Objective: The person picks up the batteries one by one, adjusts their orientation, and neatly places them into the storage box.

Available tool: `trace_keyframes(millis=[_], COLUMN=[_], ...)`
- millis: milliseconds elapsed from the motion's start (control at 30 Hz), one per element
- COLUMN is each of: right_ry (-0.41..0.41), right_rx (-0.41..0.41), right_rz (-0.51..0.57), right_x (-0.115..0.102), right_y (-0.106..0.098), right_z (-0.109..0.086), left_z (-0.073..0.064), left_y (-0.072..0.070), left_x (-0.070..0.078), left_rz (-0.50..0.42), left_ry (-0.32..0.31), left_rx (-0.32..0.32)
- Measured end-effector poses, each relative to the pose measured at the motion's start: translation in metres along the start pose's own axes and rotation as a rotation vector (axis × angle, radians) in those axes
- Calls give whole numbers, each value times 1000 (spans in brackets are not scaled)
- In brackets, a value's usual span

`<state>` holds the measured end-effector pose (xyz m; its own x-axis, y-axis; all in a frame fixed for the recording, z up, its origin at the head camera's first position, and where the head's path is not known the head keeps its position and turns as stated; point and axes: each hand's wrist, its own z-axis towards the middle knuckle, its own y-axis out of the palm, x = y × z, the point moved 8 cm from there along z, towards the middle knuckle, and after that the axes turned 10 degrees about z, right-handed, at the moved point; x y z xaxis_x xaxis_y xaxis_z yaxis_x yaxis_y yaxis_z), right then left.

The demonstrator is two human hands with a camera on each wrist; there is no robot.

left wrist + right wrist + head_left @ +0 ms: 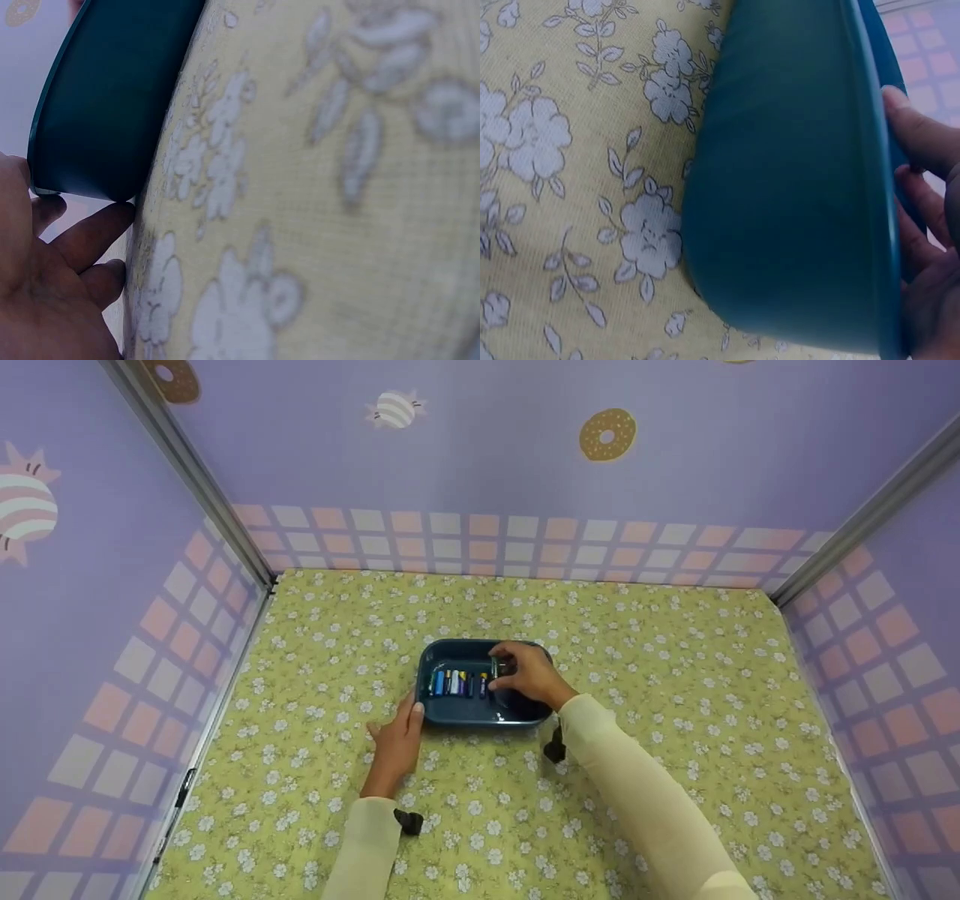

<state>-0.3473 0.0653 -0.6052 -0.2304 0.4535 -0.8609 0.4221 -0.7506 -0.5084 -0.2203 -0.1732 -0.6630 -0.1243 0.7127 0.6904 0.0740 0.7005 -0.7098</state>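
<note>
A dark teal plastic tray (465, 716) with raised walls sits on the flowered cloth. Inside it, several small batteries (454, 682) lie side by side in a row, in blue, white, purple and dark colours. My right hand (529, 671) reaches over the tray's right half, thumb and forefinger pinching a dark battery (494, 667) by its ends, just right of the row. The right wrist view shows those fingers behind the tray wall (795, 187), which hides the battery. My left hand (396, 735) grips the front left corner, thumb at the rim and fingers against the outside (112, 97).
Yellow flowered cloth (675, 720) covers the table around the tray. Purple panels (495, 457) with a pink and white check border enclose the back and both sides. A dark strap end (409, 821) hangs at the left wrist, another dark piece (555, 746) at the right.
</note>
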Motion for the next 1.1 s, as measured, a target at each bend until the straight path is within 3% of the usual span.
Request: trace_keyframes(millis=[500, 1100], right_ry=[105, 121], right_rx=[-14, -26], right_rz=[-77, -134], right_x=[13, 22], right_y=[17, 29], right_z=[5, 9], left_z=[1, 1], left_y=[0, 0], left_x=[1, 0], left_rz=[15, 23], left_ry=[-14, -9], left_rx=[-2, 1])
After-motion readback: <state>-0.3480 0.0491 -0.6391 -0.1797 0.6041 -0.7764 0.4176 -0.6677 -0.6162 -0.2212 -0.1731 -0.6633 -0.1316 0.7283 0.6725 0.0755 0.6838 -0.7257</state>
